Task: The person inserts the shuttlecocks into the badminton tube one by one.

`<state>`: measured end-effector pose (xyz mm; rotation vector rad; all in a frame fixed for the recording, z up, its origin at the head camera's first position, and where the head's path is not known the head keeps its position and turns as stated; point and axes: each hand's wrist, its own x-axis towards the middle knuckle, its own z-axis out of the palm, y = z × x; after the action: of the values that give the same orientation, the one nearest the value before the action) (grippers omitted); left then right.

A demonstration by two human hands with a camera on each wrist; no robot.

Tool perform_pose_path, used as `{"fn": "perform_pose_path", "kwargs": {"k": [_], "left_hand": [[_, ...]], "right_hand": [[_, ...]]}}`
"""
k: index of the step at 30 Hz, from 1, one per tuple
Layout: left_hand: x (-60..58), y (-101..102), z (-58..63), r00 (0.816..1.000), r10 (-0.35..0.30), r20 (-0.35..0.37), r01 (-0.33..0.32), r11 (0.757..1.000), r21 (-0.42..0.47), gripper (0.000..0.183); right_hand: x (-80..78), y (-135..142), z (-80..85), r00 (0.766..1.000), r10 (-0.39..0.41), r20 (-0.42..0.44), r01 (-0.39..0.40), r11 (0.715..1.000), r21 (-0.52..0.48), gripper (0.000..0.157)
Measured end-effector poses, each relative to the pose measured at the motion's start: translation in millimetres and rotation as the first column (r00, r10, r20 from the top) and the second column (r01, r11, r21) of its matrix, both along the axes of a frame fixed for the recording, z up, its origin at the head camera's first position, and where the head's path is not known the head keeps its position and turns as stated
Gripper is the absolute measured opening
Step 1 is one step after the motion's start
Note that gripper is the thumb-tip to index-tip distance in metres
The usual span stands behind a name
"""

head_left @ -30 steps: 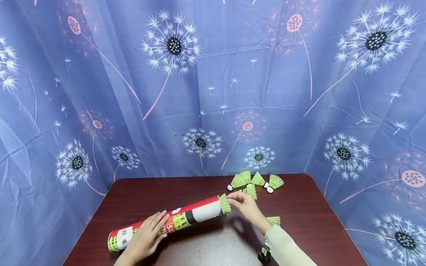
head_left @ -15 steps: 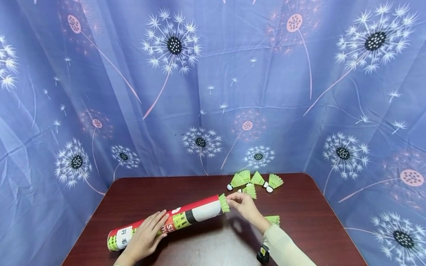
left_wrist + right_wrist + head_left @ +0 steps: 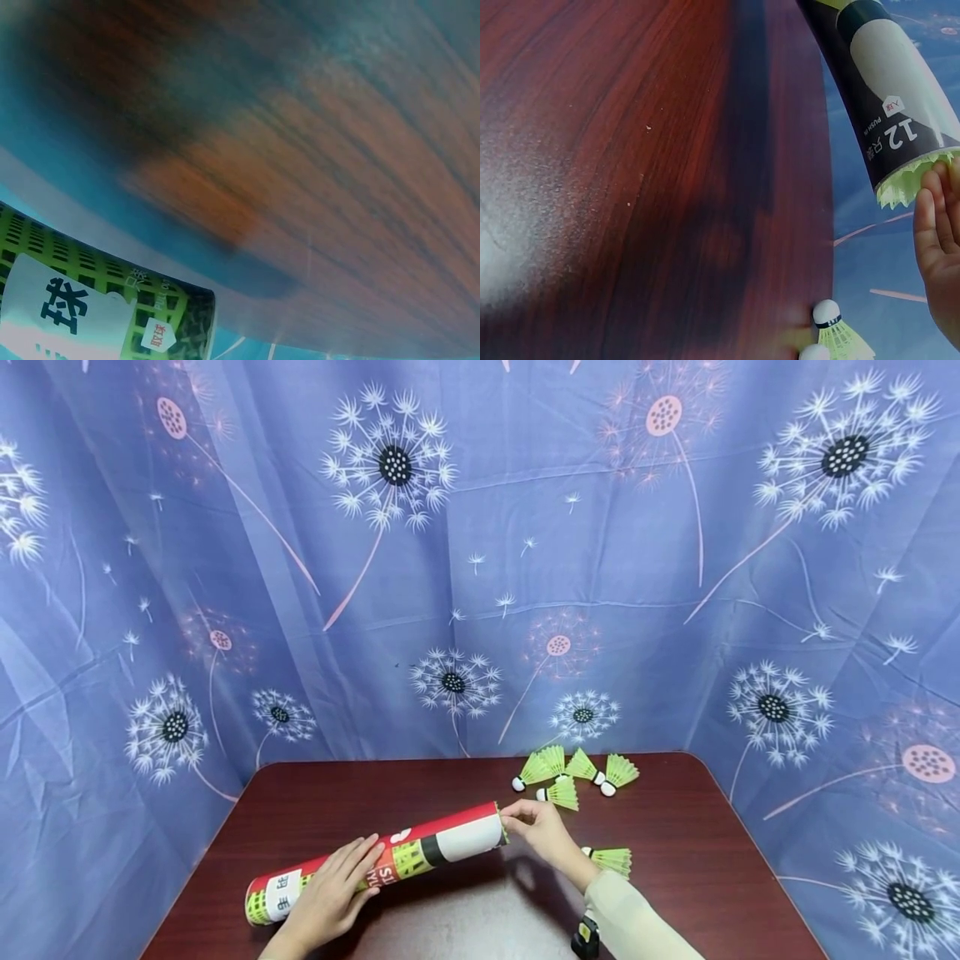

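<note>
My left hand lies over the lower part of a red, white and yellow shuttlecock tube, fingers bent round it. The tube slants up to the right, its mouth raised off the table. At that mouth my right hand pinches the skirt edge of a yellow-green shuttlecock. Only a thin jagged rim of the skirt sticks out; its cork is hidden inside. The right wrist view shows the fingertips against this rim. In the left wrist view, the tube's closed-looking end shows, but no hand.
Several loose shuttlecocks lie in a cluster at the back right of the brown table. Another shuttlecock lies beside the right forearm. A dandelion-print curtain hangs behind the table.
The shuttlecock has slid deeper into the tube, so much less skirt shows. My right hand has moved slightly left with it. My left hand has stayed on the tube.
</note>
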<state>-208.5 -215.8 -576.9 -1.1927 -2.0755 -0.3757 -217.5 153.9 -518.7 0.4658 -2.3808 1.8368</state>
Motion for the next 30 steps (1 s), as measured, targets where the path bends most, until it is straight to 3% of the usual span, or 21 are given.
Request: {"fn": "perform_pose_path", "kwargs": {"k": [5, 12, 16, 22, 30], "left_hand": [[-0.8, 0, -1.9, 1.0, -0.003, -0.009, 0.003, 1.0, 0.003, 0.053], [-0.3, -3, -4.0, 1.0, 0.012, 0.004, -0.012, 1.0, 0.004, 0.054], [-1.1, -4, -4.2, 1.0, 0.021, 0.006, -0.021, 1.0, 0.003, 0.054], [-2.0, -7, -5.0, 1.0, 0.028, 0.011, -0.028, 1.0, 0.003, 0.054], [-0.2, -9, -7.3, 0.999, 0.025, 0.021, -0.025, 1.0, -0.003, 0.054]], "right_hand": [[9.8, -4, 19.7, 1.0, 0.004, 0.002, -0.004, 1.0, 0.028, 0.008], [-7.6, 8, -13.0, 0.999, 0.034, 0.003, -0.034, 0.999, -0.021, 0.013], [-8.9, 24, -13.5, 0.999, 0.04, 0.011, -0.039, 0.999, -0.03, 0.019], [-7.9, 57, -12.6, 0.999, 0.011, -0.045, -0.012, 1.0, -0.015, 0.019], [2.4, 111, -17.5, 0.988, -0.135, -0.082, 0.138, 0.99, 0.032, 0.015]]}}
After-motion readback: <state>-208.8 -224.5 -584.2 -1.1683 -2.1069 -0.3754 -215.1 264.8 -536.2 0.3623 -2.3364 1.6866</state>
